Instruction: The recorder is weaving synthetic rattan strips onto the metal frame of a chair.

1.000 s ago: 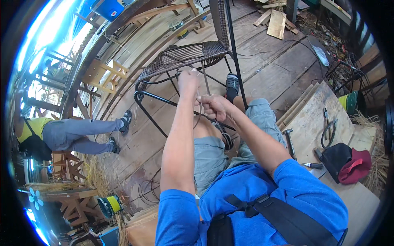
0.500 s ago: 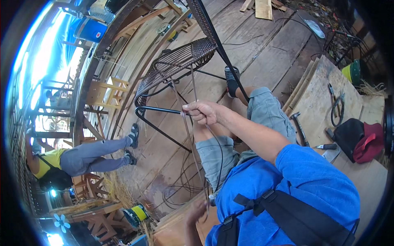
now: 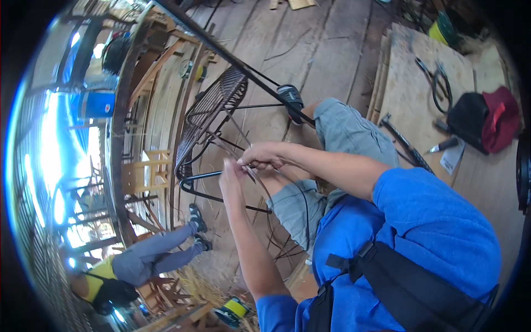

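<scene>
Strands (image 3: 222, 143) pinched in right hand (image 3: 262, 155), left hand (image 3: 232, 170) close by (grip blurred, unclear), woven chair (image 3: 207, 117) beyond

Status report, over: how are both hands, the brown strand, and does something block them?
Right hand closed on brown strand. Left hand alongside, blurred, grip unclear. Strand runs between hands and woven chair seat. Nothing visibly blocking.

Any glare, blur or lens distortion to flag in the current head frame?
Head view: bright white-blue glare washes out the left side, beside the blue container; fisheye bending toward black corners; the left hand looks slightly blurred, while the hammer reads fairly clearly.
</scene>
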{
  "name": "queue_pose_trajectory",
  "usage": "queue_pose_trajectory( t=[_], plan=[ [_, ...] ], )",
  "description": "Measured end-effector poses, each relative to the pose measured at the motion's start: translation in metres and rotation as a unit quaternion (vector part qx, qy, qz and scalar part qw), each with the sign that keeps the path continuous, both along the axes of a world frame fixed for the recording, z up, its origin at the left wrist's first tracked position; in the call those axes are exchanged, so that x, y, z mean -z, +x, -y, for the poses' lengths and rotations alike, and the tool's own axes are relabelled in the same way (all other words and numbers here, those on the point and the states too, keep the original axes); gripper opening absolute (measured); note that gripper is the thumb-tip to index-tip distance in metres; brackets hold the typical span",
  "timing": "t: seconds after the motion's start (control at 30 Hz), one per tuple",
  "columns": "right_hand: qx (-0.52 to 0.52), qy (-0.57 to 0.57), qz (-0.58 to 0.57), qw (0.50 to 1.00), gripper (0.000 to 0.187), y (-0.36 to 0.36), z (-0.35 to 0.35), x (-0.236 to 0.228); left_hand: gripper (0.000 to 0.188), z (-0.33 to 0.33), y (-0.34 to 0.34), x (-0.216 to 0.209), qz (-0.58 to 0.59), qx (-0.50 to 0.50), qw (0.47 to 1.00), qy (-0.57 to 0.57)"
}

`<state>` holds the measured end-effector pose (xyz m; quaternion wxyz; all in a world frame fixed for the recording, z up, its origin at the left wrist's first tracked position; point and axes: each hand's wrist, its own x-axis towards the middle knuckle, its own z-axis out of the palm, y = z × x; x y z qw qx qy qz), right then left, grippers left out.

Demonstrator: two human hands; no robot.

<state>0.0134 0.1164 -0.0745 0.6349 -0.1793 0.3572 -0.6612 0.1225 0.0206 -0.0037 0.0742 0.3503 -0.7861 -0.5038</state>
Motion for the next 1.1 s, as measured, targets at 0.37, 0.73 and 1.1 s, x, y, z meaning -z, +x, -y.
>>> queue_pose_trajectory(
  t=[0.37, 0.73, 1.1],
  plan=[
    [-0.036, -0.044, 0.123, 0.991, 0.028, -0.005, -0.006, 0.013, 0.032, -0.052, 0.052, -0.007, 0.165, 0.028, 0.974, -0.151],
    [-0.113, -0.187, 0.261, 0.940, 0.024, 0.018, 0.020, 0.002, 0.024, -0.050, 0.541, 0.083, 0.544, -0.055, 0.835, -0.068],
    [-0.027, 0.006, 0.085, 0.996, 0.020, 0.005, -0.004, -0.012, 0.042, 0.009, 0.049, 0.015, -0.054, -0.034, 0.975, -0.214]
  ],
)
